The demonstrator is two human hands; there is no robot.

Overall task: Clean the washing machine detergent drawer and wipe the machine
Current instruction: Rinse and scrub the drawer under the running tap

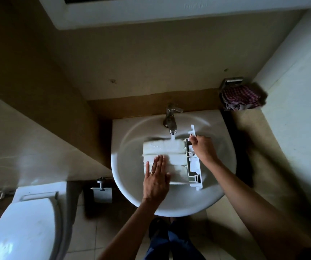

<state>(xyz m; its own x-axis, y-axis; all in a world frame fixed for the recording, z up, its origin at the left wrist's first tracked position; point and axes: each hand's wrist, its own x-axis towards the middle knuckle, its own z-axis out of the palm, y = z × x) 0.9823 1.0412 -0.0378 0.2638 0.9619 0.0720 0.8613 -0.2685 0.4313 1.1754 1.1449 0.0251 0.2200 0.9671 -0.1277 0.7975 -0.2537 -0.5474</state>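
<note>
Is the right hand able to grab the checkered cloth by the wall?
Probably yes: nothing lies between the right hand and the checkered cloth, but it grips the drawer now and must let go first.

The white round sink (128,186) holds the white detergent drawer (169,147) in its bowl, beneath the running tap (170,119).

glossy white ceramic sink (130,192), white plastic drawer (171,149), shiny metal tap (170,117), checked cloth (240,97)
</note>
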